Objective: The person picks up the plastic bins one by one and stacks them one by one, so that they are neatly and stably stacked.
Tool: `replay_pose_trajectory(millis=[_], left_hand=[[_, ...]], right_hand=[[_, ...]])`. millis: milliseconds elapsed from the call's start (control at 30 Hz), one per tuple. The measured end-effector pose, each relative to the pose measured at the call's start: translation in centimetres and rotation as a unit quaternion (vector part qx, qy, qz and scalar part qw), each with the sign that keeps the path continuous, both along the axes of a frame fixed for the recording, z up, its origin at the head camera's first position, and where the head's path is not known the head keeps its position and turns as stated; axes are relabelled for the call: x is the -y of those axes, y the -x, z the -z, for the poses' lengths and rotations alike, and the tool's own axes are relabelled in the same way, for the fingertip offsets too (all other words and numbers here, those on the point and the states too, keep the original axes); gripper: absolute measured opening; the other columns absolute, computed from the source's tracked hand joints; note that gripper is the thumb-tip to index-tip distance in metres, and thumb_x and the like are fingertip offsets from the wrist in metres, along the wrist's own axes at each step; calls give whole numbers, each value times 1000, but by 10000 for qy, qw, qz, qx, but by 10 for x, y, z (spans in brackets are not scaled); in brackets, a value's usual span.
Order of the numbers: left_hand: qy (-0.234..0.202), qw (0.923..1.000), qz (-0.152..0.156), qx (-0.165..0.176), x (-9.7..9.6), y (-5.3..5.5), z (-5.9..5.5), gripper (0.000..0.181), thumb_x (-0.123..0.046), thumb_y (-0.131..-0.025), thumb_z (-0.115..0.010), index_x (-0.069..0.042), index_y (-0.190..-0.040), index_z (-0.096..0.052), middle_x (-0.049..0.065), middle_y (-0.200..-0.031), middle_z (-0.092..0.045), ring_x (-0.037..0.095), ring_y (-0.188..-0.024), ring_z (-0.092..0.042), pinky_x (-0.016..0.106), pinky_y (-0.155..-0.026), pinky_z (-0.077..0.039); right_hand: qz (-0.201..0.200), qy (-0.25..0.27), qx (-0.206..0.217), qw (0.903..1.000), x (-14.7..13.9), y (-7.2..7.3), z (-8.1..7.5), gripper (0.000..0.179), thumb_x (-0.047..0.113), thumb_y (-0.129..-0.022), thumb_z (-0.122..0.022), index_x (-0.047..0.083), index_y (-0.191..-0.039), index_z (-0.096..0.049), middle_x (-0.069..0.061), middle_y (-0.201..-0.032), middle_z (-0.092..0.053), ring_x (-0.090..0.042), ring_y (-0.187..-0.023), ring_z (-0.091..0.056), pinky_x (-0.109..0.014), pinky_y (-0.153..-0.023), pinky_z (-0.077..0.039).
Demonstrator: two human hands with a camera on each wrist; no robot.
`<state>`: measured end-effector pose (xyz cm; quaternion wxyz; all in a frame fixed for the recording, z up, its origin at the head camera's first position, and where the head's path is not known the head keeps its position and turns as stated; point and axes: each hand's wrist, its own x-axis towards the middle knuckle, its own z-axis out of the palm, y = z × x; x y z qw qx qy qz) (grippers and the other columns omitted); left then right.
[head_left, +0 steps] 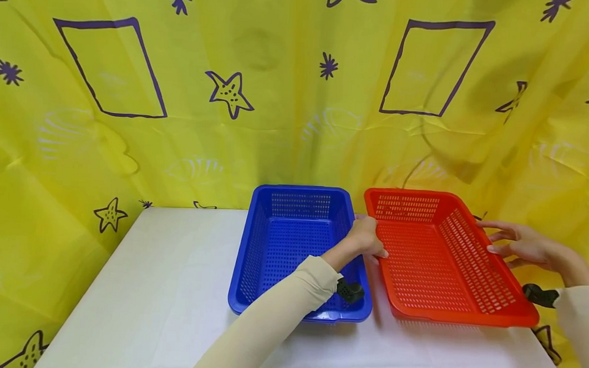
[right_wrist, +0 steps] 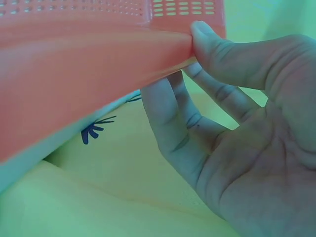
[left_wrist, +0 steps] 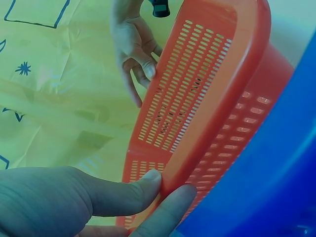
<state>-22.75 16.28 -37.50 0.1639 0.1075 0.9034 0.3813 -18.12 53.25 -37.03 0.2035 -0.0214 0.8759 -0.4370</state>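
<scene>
A red plastic basket [head_left: 422, 268] with slotted walls sits at the right of the table, slightly tilted. On its left rim my left hand [head_left: 364, 237] pinches the edge between thumb and fingers, seen close in the left wrist view. The right hand [head_left: 528, 246] holds the opposite rim; in the right wrist view its thumb [right_wrist: 217, 52] lies over the edge and its fingers curl beneath. Just left of the red basket stands a blue basket [head_left: 243, 259] of similar shape, with nothing inside. My left forearm crosses over the blue basket and hides part of it.
The table [head_left: 143, 298] has a white cover. A yellow curtain [head_left: 276, 144] with purple stars and drawn frames hangs behind and along both sides. Black wrist devices [head_left: 350, 291] sit at the cuffs of both beige sleeves [head_left: 278, 311].
</scene>
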Motion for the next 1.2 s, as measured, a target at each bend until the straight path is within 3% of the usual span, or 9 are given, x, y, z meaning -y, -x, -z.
replay_pose_trajectory(millis=[200,400,500,633,700,833,900,1100,1200], left_hand=[[-60,10000,41,30,0,-2,-2,84,-6,-75,-92,-8,-150,-53,18,-147,-52,20,-53,-70,25,-51,-59],[-100,9999,30,21,-2,0,-4,84,-4,-72,-93,-6,-147,-56,18,-140,-56,22,-78,-72,25,-50,-58],[-209,9996,-67,178,-3,0,-4,84,-1,-71,-93,-6,-147,-55,18,-140,-57,23,-66,-73,30,-52,-61],[-481,9979,-200,376,-2,-1,-4,84,3,-72,-91,-7,-148,-54,22,-148,-45,24,-51,-69,33,-54,-62],[-785,9954,-205,506,0,-1,-5,84,7,-73,-89,-6,-148,-54,25,-149,-42,26,-51,-70,36,-57,-63],[-1340,9881,-74,755,10,-1,-10,83,14,-74,-85,-4,-149,-51,29,-141,-49,33,-60,-73,43,-67,-65],[-1512,9850,31,827,16,0,-13,84,14,-75,-83,-3,-150,-50,31,-133,-54,35,-64,-74,44,-70,-64],[-1993,9739,259,1052,32,4,-24,84,16,-79,-80,-5,-153,-46,27,-99,-65,41,-77,-75,41,-63,-64],[-2259,9657,412,1210,36,6,-30,86,17,-79,-78,-4,-155,-43,22,-88,-68,42,-80,-75,45,-68,-64]], right_hand=[[-15,-85,-93,9999,0,-1,-3,54,11,-101,-65,41,-143,-47,-45,-138,-38,-26,-98,-70,-46,-80,-64],[-69,-252,-333,9991,4,-3,-7,54,6,-100,-65,39,-140,-49,-37,-127,-53,-25,-90,-71,-45,-74,-64],[-108,-308,-403,9987,5,-3,-10,56,5,-99,-65,45,-135,-50,-31,-122,-58,-25,-87,-71,-44,-71,-65],[-158,-341,-516,9980,6,-2,-15,57,4,-99,-65,49,-131,-49,-31,-122,-58,-25,-87,-72,-44,-70,-65],[-166,-391,-554,9976,6,-2,-19,55,4,-100,-65,42,-137,-49,-33,-123,-57,-26,-88,-72,-45,-70,-65],[-113,-653,-517,9965,11,-1,-26,60,6,-100,-65,5,-154,-38,-37,-125,-55,-28,-90,-71,-44,-71,-65],[-83,-767,-506,9957,13,-1,-28,66,7,-100,-65,-9,-153,-29,-39,-126,-54,-29,-91,-71,-44,-71,-65],[69,-808,-635,9947,16,-4,-37,68,13,-102,-65,-11,-153,-27,-36,-128,-54,-27,-88,-71,-42,-72,-64],[182,-814,-728,9938,15,-8,-42,67,14,-102,-65,-10,-153,-29,-33,-127,-55,-28,-85,-72,-41,-72,-64]])
